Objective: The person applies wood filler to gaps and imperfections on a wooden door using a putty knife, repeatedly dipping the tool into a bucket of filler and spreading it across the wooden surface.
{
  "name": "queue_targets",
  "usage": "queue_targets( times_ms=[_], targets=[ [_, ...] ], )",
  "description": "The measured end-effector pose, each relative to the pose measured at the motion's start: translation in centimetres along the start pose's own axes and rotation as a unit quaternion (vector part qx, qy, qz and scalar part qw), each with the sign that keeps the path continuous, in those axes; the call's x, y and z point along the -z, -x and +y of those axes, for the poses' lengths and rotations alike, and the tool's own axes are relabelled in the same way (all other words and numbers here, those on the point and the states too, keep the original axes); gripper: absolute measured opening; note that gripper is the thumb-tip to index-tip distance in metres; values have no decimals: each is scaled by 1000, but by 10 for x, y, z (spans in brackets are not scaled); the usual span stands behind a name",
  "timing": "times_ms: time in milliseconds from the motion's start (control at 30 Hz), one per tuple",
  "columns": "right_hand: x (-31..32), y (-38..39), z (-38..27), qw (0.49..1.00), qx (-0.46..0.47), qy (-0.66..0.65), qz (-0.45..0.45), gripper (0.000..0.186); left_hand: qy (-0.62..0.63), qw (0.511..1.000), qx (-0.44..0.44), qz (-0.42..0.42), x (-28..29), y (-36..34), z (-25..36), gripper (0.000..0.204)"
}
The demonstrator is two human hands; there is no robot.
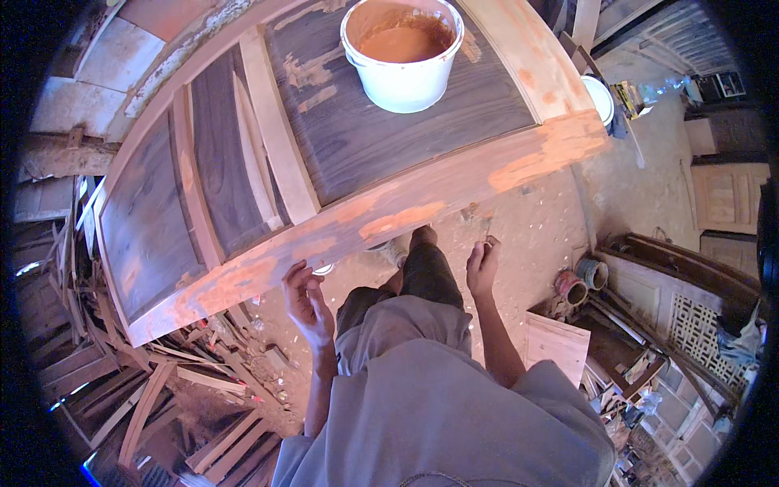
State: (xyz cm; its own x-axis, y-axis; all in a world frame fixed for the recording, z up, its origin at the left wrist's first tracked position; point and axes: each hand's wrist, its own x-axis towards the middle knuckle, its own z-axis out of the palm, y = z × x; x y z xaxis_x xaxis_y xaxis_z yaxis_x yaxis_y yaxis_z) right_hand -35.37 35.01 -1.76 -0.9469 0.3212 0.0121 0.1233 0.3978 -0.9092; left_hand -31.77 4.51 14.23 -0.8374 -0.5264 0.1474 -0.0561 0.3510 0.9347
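Observation:
A large panelled wooden door point(410, 154) lies across in front of me, with dark panels and pale rails. Orange patches are smeared along its near edge point(398, 217). On its dark panel stands a white bucket point(406, 88) holding orange-brown paste point(406, 40). My left hand point(308, 304) is just off the near edge, its fingers apart and loosely bent, with nothing visible in it. Farther right, my right hand point(482, 266) is raised away from the door with its fingers pinched together. Whatever the pinch holds is too small to make out.
Wood offcuts point(211, 377) are heaped on the floor at the left. At the right lie two open cans point(571, 287), a flat board point(557, 347) and stacked wooden frames point(690, 276). A white round lid or tub point(599, 99) sits beyond the door's right end.

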Motion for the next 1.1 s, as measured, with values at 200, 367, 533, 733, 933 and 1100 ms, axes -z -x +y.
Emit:
queue_targets(
  times_ms=[200,367,533,733,933,1100],
  targets=[
    [2,-41,-53,994,21,-104,35,38,39,999,6,-20,-15,6,5,20],
    [-23,-72,2,970,-65,-205,-111,49,-11,998,-25,-62,-15,5,7,19],
    [-39,-75,38,997,54,-38,-43,49,-23,997,-30,-60,-6,4,14,24],
    [-28,-76,57,996,31,68,-54,44,28,998,26,-44,-12,9,10,25],
    [11,-65,54,967,-11,224,-122,38,49,992,-50,-107,-46,5,14,19],
    [71,-66,-12,978,-19,174,-117,39,85,989,-51,-111,-52,9,24,18]
  ],
)
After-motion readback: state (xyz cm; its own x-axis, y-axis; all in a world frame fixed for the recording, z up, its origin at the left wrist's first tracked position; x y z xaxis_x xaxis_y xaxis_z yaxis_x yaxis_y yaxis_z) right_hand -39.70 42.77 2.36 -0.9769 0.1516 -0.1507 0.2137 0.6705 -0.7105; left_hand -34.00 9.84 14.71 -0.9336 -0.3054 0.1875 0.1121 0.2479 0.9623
